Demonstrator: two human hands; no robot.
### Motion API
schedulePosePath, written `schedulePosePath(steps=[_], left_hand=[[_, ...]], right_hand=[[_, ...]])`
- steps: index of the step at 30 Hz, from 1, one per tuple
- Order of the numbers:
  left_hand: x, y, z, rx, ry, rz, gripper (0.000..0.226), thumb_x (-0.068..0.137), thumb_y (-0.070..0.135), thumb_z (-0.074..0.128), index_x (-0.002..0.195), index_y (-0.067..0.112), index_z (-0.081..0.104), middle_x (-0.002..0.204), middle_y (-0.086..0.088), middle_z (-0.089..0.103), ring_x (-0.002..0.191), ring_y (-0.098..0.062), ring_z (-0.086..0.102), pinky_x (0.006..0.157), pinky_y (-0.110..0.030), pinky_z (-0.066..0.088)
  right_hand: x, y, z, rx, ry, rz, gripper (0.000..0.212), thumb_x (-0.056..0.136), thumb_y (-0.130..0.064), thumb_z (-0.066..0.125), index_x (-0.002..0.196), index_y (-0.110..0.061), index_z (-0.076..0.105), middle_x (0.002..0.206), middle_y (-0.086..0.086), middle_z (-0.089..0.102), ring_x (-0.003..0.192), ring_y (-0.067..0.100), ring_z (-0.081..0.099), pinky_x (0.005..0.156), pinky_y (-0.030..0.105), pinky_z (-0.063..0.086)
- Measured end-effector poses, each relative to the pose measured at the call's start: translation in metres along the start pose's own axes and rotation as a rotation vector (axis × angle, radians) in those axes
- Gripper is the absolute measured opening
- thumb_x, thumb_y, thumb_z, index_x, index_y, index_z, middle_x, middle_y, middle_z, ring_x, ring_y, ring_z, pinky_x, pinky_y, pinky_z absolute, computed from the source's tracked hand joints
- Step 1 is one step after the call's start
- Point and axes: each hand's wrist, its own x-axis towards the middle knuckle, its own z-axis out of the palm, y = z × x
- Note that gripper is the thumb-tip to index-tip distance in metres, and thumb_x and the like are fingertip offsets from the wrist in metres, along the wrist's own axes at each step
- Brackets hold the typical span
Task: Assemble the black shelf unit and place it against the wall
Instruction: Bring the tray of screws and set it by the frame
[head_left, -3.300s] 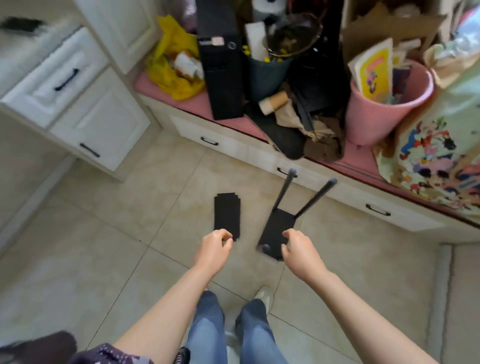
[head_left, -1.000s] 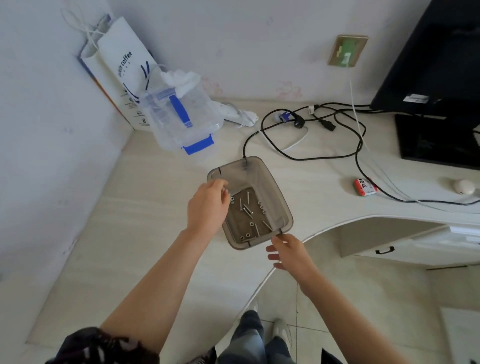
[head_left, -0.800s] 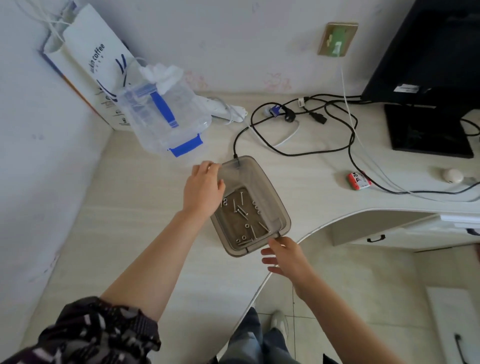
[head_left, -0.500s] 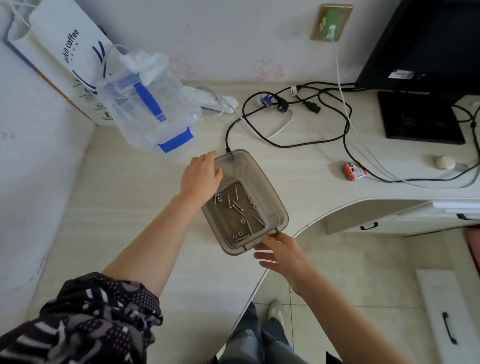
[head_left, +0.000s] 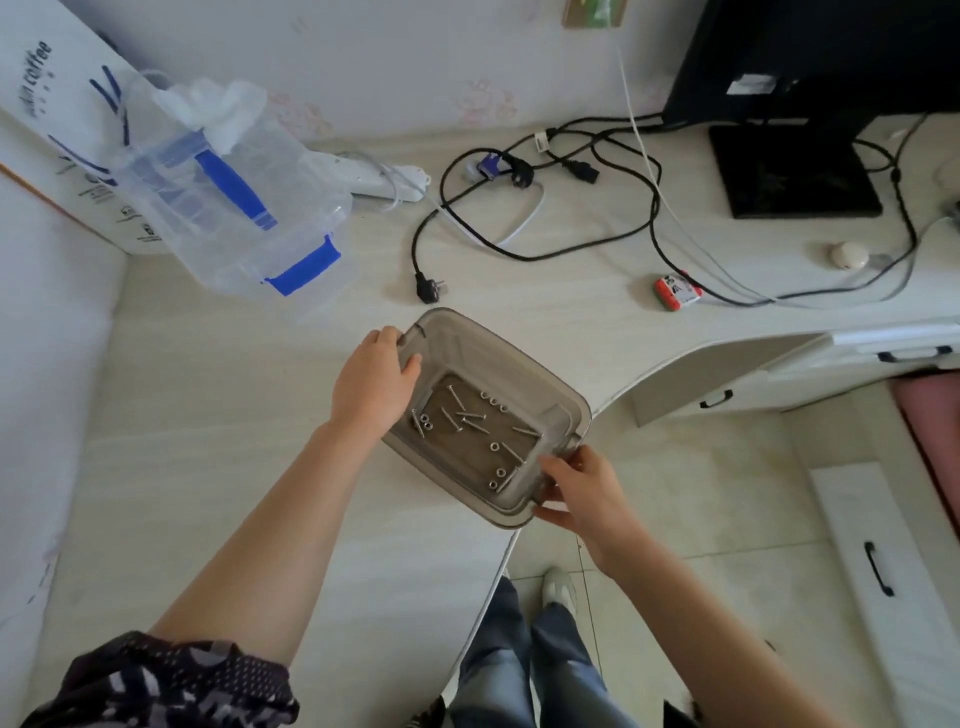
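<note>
A smoky clear plastic tray (head_left: 558, 387) sits at the curved front edge of a pale desk (head_left: 218, 467). Several silver screws and nuts (head_left: 470, 418) lie loose on its bottom. My left hand (head_left: 371, 382) grips the tray's far left rim, thumb over the edge. My right hand (head_left: 584, 491) holds the tray's near right corner, fingers curled round the rim. No black shelf parts are in view.
A clear storage box with blue latches (head_left: 228, 197) and a white paper bag (head_left: 57, 130) stand at the back left. Black cables (head_left: 545, 208), a loose plug (head_left: 428, 286), a small red pack (head_left: 675, 292) and a monitor base (head_left: 795, 171) lie right. White drawers (head_left: 878, 566) flank the tiled floor.
Earlier I stood over black shelf parts on the floor. Over the last second the view has closed in on the tray, and my right hand has gone from touching its corner to gripping it.
</note>
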Motion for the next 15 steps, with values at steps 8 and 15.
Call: schedulePosePath(steps=[8, 15], left_hand=[[-0.043, 0.034, 0.03, -0.042, -0.001, 0.109, 0.017, 0.1, 0.021, 0.056, 0.104, 0.004, 0.058, 0.097, -0.013, 0.061, 0.087, -0.035, 0.059, 0.07, -0.042, 0.047], [-0.095, 0.086, 0.066, -0.16, -0.048, 0.192, 0.015, 0.095, 0.014, 0.062, 0.106, 0.003, 0.062, 0.095, -0.014, 0.066, 0.09, -0.035, 0.06, 0.072, -0.034, 0.041]], right_hand=[[-0.018, 0.03, -0.047, 0.002, 0.259, -0.048, 0.008, 0.097, -0.013, 0.052, 0.103, -0.009, 0.051, 0.085, 0.009, 0.055, 0.068, 0.019, 0.054, 0.063, 0.036, 0.055], [-0.049, 0.068, -0.11, -0.07, 0.503, -0.076, 0.011, 0.098, -0.017, 0.048, 0.107, -0.01, 0.047, 0.085, 0.004, 0.057, 0.073, 0.022, 0.055, 0.07, 0.043, 0.053]])
